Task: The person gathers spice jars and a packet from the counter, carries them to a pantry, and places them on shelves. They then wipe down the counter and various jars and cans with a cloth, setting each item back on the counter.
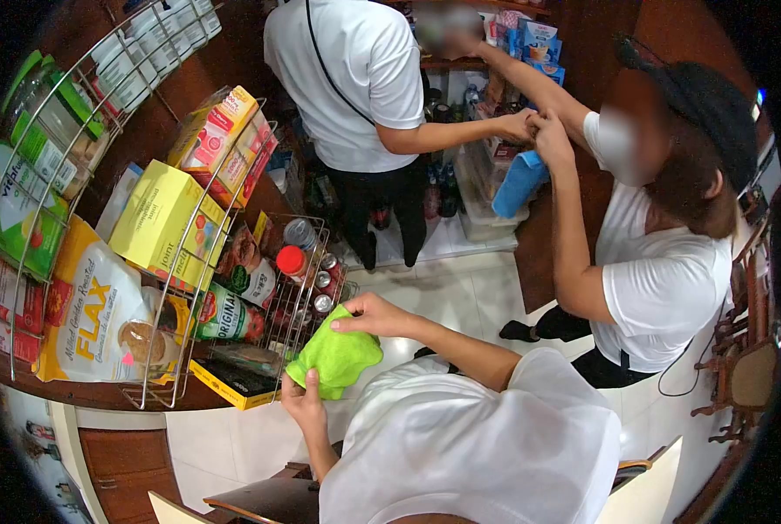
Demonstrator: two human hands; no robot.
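Note:
A bright green cloth (338, 354) hangs between my two hands, beside the wire rack. My right hand (371, 314) pinches its upper edge, with the forearm reaching in from the right. Lower down, my left hand (305, 400) grips the cloth's lower left edge, close to a black and yellow box (233, 382). Just behind the cloth are a red-lidded jar (292, 260) and several cans in the rack.
Wire baskets (168, 349) on the left hold a flax bag (102, 306), a yellow box (165, 223) and other packages. One person in white (347, 79) stands ahead; another, at right (661, 271), holds a blue cloth (521, 183). Chairs (748, 375) stand far right.

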